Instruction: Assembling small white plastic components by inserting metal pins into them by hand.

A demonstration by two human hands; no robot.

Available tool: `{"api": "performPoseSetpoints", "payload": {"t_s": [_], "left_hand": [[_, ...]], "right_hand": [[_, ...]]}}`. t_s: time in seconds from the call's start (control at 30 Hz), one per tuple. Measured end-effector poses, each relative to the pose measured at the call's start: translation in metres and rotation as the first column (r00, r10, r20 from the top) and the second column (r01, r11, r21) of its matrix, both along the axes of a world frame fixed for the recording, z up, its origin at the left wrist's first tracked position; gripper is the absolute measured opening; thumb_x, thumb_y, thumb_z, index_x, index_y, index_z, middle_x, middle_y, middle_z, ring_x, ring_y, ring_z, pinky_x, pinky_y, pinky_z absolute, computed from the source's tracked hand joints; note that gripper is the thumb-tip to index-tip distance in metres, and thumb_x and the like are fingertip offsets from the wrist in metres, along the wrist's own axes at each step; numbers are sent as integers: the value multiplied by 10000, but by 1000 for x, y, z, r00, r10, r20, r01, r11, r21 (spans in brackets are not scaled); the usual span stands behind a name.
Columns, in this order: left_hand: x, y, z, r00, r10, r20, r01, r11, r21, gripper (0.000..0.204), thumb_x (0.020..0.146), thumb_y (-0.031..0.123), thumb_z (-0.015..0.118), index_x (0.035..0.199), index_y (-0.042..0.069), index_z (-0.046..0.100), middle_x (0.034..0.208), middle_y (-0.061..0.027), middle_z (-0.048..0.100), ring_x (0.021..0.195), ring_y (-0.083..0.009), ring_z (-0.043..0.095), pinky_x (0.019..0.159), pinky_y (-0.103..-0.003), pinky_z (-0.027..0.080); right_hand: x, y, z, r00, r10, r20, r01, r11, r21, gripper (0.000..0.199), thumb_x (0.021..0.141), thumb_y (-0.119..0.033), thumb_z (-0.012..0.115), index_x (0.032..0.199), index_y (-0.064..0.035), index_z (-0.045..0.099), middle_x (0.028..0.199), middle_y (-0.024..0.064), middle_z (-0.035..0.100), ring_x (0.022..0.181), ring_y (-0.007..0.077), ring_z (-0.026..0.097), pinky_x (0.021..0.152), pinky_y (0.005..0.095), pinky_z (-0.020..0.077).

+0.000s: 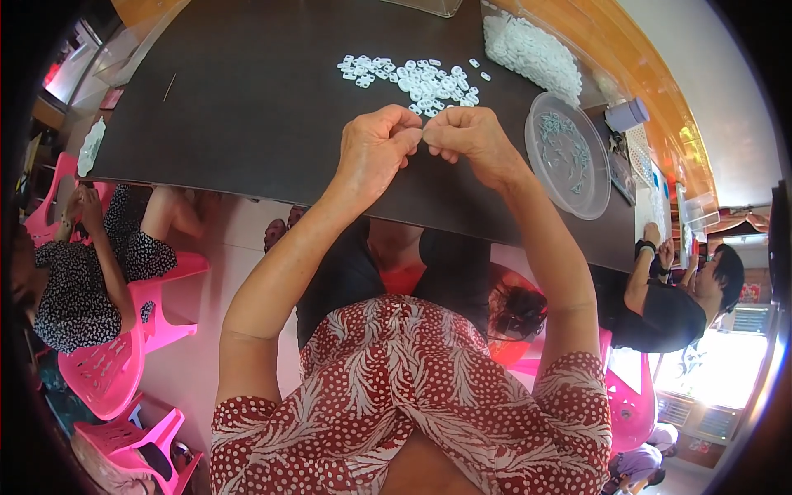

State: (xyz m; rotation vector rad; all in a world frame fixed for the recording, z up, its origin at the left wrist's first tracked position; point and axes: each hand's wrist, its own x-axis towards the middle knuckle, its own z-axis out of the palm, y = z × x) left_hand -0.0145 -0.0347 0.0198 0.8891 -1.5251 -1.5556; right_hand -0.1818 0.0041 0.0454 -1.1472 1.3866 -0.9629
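Over the dark table [239,107], my left hand [375,153] and my right hand [474,144] meet with their fingertips pinched together. Whatever lies between the fingertips is too small to make out. Just beyond them spreads a loose pile of small white plastic pieces with holes [429,82]. To the right of my right hand sits a round clear plastic tub [601,186] holding many small grey-green pieces [565,144]. Behind it, a clear bin is heaped with white pieces [532,54].
A thin stick [169,87] lies at the table's left. A lidded container [627,114] stands past the tub. Another person [82,289] sits at left near pink chairs [103,371]; a person in black [681,301] works at right. A red bag [511,318] is beside my legs.
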Motion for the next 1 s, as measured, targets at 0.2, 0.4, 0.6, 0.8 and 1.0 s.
{"api": "performPoseSetpoints", "payload": {"t_s": [0.2, 0.4, 0.6, 0.8, 1.0], "left_hand": [[2, -4, -12, 1000, -16, 22, 17, 999, -40, 67, 839, 59, 591, 802, 6, 609, 653, -4, 587, 509, -49, 498, 441, -184, 387], [-1, -1, -6, 987, 41, 158, -34, 998, -46, 105, 833, 78, 574, 764, 0, 590, 625, -26, 582, 495, -67, 505, 452, -214, 410], [1, -12, -10, 980, 115, 164, -94, 987, -134, 96, 830, 89, 586, 772, 15, 598, 624, -22, 579, 475, -60, 489, 426, -205, 383], [9, -10, -3, 995, 102, 19, -103, 989, 110, 100, 782, 70, 593, 728, -14, 599, 602, -47, 596, 479, -86, 534, 444, -219, 425], [12, 0, -2, 989, 62, -136, -18, 953, 303, 98, 811, 69, 603, 747, -7, 600, 609, -39, 589, 451, -64, 506, 382, -190, 363]], "right_hand": [[6, -1, -4, 999, -2, -45, 0, 999, -33, 122, 757, -117, 644, 779, 2, 626, 696, 23, 598, 615, 61, 503, 554, 193, 385], [14, -5, -23, 910, -227, -346, 90, 926, -368, 96, 749, -54, 650, 801, 17, 613, 698, 9, 593, 628, 40, 509, 541, 190, 405], [0, -10, -24, 847, -310, -432, 163, 924, -345, 120, 716, -83, 647, 787, 6, 606, 707, 100, 632, 652, 175, 611, 619, 293, 483], [-11, -9, -34, 628, -422, -654, -138, 767, -627, 138, 709, -52, 670, 829, -24, 608, 742, 99, 593, 703, 244, 590, 643, 333, 467], [27, 8, -20, 864, -280, -419, -79, 746, -661, 150, 715, -51, 676, 853, -19, 626, 736, 97, 576, 693, 240, 562, 622, 328, 445]]}}
